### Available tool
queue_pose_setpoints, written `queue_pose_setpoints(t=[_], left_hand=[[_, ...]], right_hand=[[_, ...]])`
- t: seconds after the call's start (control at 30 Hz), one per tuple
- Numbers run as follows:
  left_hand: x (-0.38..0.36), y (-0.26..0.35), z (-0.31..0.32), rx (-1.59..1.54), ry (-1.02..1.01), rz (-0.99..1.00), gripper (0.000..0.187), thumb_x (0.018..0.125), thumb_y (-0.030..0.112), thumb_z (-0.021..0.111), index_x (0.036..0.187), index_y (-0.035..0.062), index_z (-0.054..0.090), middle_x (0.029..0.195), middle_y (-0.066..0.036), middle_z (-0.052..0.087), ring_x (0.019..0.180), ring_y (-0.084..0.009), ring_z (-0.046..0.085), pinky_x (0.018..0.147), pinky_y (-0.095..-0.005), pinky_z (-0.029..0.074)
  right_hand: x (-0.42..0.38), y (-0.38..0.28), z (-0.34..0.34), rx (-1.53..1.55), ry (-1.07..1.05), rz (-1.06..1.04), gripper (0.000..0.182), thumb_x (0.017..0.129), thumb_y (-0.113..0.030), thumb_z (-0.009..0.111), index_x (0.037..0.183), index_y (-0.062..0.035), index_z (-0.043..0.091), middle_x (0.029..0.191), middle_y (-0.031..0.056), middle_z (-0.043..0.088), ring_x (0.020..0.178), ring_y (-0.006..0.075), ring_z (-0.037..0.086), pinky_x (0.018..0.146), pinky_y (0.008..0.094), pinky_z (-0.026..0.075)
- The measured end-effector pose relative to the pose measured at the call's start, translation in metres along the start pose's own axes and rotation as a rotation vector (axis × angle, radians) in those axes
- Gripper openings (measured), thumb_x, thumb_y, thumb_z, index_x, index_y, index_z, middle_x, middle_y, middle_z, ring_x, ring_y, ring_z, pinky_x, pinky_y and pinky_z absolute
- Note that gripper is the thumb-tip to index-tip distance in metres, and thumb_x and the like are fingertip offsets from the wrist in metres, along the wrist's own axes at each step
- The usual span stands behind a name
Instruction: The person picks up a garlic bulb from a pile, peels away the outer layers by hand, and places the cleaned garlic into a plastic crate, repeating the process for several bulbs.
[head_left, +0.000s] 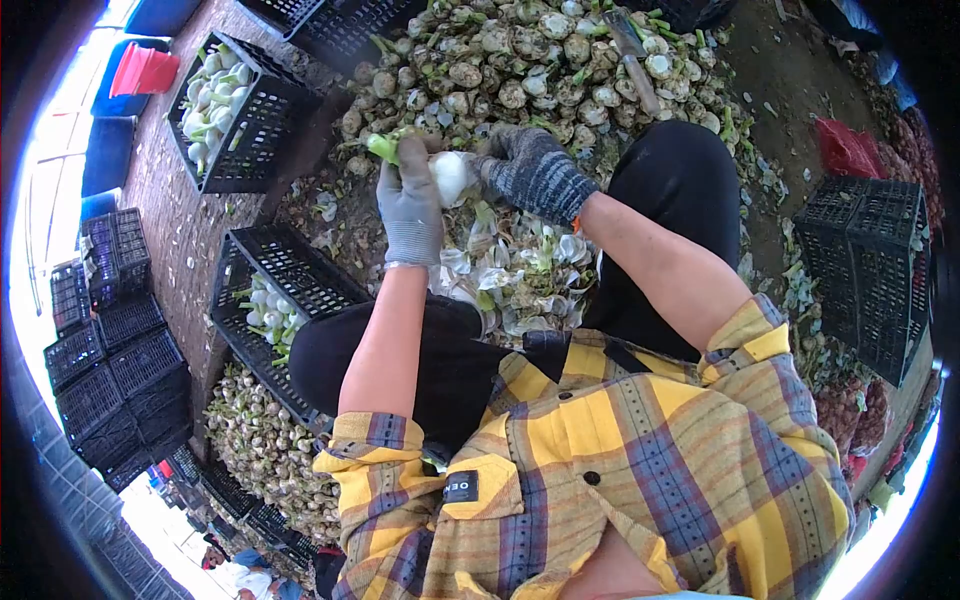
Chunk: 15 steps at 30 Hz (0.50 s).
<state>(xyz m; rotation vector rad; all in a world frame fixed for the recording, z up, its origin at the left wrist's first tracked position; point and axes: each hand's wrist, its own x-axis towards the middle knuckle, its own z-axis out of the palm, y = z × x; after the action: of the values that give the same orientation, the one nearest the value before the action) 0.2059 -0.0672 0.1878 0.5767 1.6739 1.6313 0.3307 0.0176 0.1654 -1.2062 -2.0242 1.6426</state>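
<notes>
My left hand [411, 195], in a grey glove, is wrapped round a white onion [450, 178] with a short green stem sticking out past the fingers. From the other side my right hand [530, 172], in a dark patterned knit glove, has its fingers curled against the onion; its fingertips are partly hidden and blurred. Beyond both hands lies a large heap of soil-stained onions [520, 75]. A knife [638, 80] with a worn handle rests on that heap. Below the hands, loose peeled skins [520, 275] cover the ground between my knees.
A black crate of cleaned onions [262, 130] stands at upper left, and another crate [290, 265] sits by my left knee. More onions [265, 440] are heaped at lower left. Stacked crates [120, 375] stand far left, a black crate [865, 270] at right. A red bucket [145, 70] is upper left.
</notes>
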Motion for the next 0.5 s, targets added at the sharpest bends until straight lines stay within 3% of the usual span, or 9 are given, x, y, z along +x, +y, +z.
queue_pose_setpoints(t=[0.1, 0.13, 0.2, 0.27, 0.3, 0.37, 0.4, 0.43, 0.5], left_hand=[[0.004, 0.009, -0.002, -0.201, 0.019, -0.147, 0.042, 0.092, 0.040, 0.047, 0.100, 0.0001, 0.056, 0.089, -0.007, 0.061, 0.073, -0.0131, 0.058, 0.064, -0.0263, 0.049], [0.005, 0.012, -0.003, -0.298, 0.017, -0.186, 0.040, 0.092, 0.039, 0.047, 0.100, -0.0001, 0.056, 0.090, -0.008, 0.061, 0.074, -0.0135, 0.059, 0.064, -0.0263, 0.049], [0.007, 0.016, -0.007, -0.447, 0.014, -0.220, 0.036, 0.092, 0.034, 0.045, 0.102, 0.0000, 0.054, 0.092, -0.009, 0.062, 0.081, -0.0161, 0.061, 0.069, -0.0268, 0.051], [0.009, 0.007, -0.019, 0.161, -0.055, 0.212, 0.028, 0.091, 0.025, 0.048, 0.103, 0.0011, 0.053, 0.094, -0.010, 0.062, 0.086, -0.0198, 0.062, 0.073, -0.0304, 0.052], [0.011, 0.004, -0.024, 0.466, -0.085, 0.426, 0.024, 0.090, 0.021, 0.049, 0.104, 0.0016, 0.053, 0.095, -0.011, 0.062, 0.088, -0.0216, 0.063, 0.076, -0.0322, 0.053], [0.014, 0.005, -0.030, -0.193, -0.075, 0.050, 0.021, 0.087, 0.012, 0.052, 0.105, 0.0020, 0.052, 0.097, -0.010, 0.061, 0.089, -0.0202, 0.061, 0.079, -0.0306, 0.051], [0.015, 0.010, -0.031, -0.520, -0.068, -0.143, 0.021, 0.085, 0.007, 0.053, 0.106, 0.0022, 0.051, 0.097, -0.010, 0.061, 0.090, -0.0194, 0.061, 0.081, -0.0297, 0.051], [0.014, 0.014, -0.031, -0.846, -0.060, -0.340, 0.023, 0.083, 0.002, 0.054, 0.106, 0.0023, 0.051, 0.098, -0.010, 0.061, 0.090, -0.0187, 0.060, 0.082, -0.0289, 0.050], [0.002, 0.021, -0.018, -0.538, -0.008, -0.150, 0.027, 0.089, 0.025, 0.048, 0.100, 0.0021, 0.055, 0.093, -0.010, 0.062, 0.086, -0.0194, 0.061, 0.076, -0.0311, 0.051]], right_hand=[[-0.004, -0.005, -0.012, -0.091, 0.116, -0.019, 0.032, 0.071, -0.031, 0.063, 0.084, -0.0014, 0.063, 0.079, 0.0207, 0.063, 0.076, 0.0333, 0.061, 0.071, 0.0391, 0.048], [0.005, 0.014, -0.005, 0.098, 0.137, 0.012, 0.030, 0.071, -0.029, 0.064, 0.083, -0.0014, 0.062, 0.080, 0.0208, 0.063, 0.076, 0.0338, 0.061, 0.070, 0.0395, 0.047], [0.007, 0.013, -0.011, 0.026, 0.185, 0.027, 0.030, 0.070, -0.029, 0.064, 0.083, -0.0014, 0.061, 0.081, 0.0214, 0.062, 0.077, 0.0342, 0.060, 0.071, 0.0396, 0.047], [0.002, -0.005, -0.016, -0.130, 0.153, 0.071, 0.035, 0.073, -0.036, 0.062, 0.086, -0.0035, 0.062, 0.086, 0.0207, 0.062, 0.081, 0.0344, 0.060, 0.073, 0.0405, 0.046], [-0.001, -0.004, -0.015, -0.219, -0.019, -0.042, 0.036, 0.075, -0.039, 0.060, 0.088, -0.0045, 0.063, 0.086, 0.0200, 0.063, 0.081, 0.0341, 0.060, 0.074, 0.0407, 0.046], [-0.007, -0.003, -0.016, -0.395, -0.367, -0.268, 0.040, 0.078, -0.044, 0.056, 0.090, -0.0067, 0.064, 0.087, 0.0185, 0.063, 0.082, 0.0335, 0.060, 0.074, 0.0412, 0.046], [-0.010, -0.010, -0.015, -0.537, -0.468, -0.086, 0.043, 0.082, -0.047, 0.050, 0.093, -0.0090, 0.066, 0.088, 0.0162, 0.064, 0.080, 0.0318, 0.061, 0.075, 0.0407, 0.047], [-0.015, -0.011, -0.010, -0.472, -0.340, -0.134, 0.043, 0.082, -0.047, 0.051, 0.093, -0.0085, 0.066, 0.087, 0.0169, 0.064, 0.079, 0.0315, 0.061, 0.075, 0.0400, 0.047], [-0.021, -0.014, -0.005, -0.341, -0.081, -0.229, 0.042, 0.083, -0.045, 0.051, 0.094, -0.0075, 0.066, 0.086, 0.0184, 0.064, 0.076, 0.0309, 0.061, 0.075, 0.0386, 0.048]])
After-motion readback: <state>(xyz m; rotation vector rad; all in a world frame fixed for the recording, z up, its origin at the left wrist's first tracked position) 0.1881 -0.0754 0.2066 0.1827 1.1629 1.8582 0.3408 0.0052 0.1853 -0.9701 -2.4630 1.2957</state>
